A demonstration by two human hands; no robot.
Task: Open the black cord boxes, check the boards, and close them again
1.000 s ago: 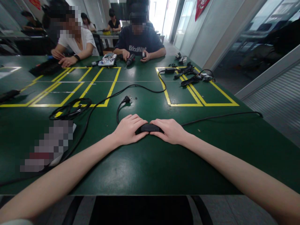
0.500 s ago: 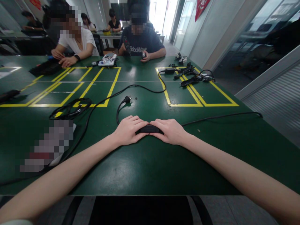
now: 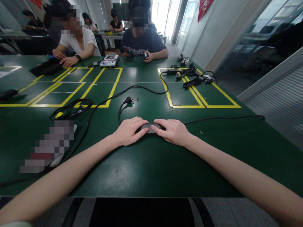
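Observation:
Between my two hands lies a dark power adapter with its broad face turned up. My left hand grips its left end, thumb along the near side and fingers over the far side. At the other end, my right hand holds it with the thumb on top and the index finger at the far edge. A short black cord runs from behind my left hand to a two-pin plug lying just beyond. Another thin black cable leads off to the right from my right hand.
On the green table, a coiled black cord and a blurred-out power strip-like object lie at left. Tangled adapters and cables sit at the far right. Two people work opposite, one beside a white device.
The adapter has been tipped so that its broad face shows instead of its narrow edge. My fingertips have moved apart, the right hand shifting slightly right. The person opposite has lowered a tool.

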